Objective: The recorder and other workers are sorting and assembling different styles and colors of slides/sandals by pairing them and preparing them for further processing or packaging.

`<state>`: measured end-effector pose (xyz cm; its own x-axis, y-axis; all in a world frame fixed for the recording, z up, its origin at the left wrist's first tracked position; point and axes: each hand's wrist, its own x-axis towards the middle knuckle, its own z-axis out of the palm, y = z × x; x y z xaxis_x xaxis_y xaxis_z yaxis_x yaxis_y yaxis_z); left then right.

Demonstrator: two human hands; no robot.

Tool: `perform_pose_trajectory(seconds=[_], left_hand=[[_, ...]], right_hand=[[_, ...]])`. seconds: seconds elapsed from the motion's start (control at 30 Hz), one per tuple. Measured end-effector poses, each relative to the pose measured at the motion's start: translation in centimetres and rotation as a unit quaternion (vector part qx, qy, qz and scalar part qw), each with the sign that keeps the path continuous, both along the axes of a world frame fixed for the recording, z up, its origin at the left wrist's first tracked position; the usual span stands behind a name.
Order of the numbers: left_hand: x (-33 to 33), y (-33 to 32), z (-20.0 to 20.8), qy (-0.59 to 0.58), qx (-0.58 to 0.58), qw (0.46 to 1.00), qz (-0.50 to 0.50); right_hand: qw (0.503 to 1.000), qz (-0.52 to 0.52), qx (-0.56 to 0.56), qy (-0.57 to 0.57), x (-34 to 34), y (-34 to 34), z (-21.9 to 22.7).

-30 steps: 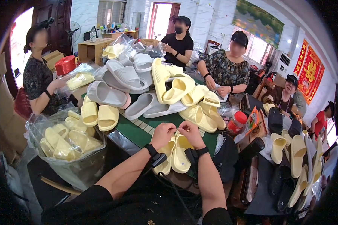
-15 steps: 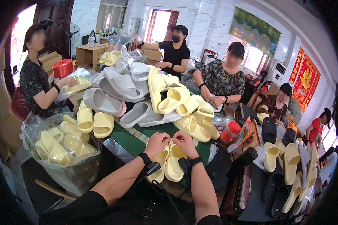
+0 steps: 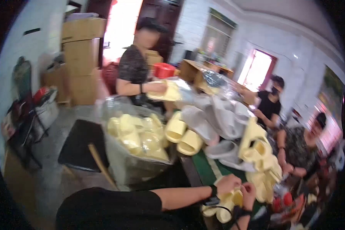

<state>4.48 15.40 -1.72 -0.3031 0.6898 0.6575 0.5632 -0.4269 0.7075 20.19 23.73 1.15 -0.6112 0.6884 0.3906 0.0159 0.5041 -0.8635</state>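
Although blur softens everything, a pair of pale yellow slippers [image 3: 224, 215] lies at the near edge of the green-topped counter [image 3: 201, 167]. The left hand [image 3: 228, 184] and right hand [image 3: 249, 194] partly cover it, fingers bent close together; whether they grip anything cannot be told. Beyond rise heaped gray slippers [image 3: 195, 120]. Cardboard boxes [image 3: 80, 63] stand across the gray floor [image 3: 51, 163]. Lower right, objects smear unrecognisably.
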Motion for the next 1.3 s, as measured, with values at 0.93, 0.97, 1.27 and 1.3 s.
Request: perform_pose_trajectory(seconds=[0.93, 0.97, 1.27, 1.3], left_hand=[[-1.1, -1.8, 1.6, 0.067, -0.031, 0.997, -0.006], [-1.1, -1.6, 1.5, 0.070, -0.033, 0.997, -0.008], [-1.2, -1.8, 1.4, 0.057, -0.036, 0.998, 0.003], [-1.3, -1.8, 1.4, 0.040, -0.037, 0.998, 0.013]], right_hand=[[0.999, -0.002, 0.033, -0.022, -0.9, -1.5, 0.9], [1.000, 0.001, 0.025, -0.019, -0.9, -1.4, 0.7], [1.000, 0.021, 0.014, 0.002, -1.2, -1.3, 0.5], [1.000, 0.008, 0.012, 0.010, -0.9, -1.3, 0.6]])
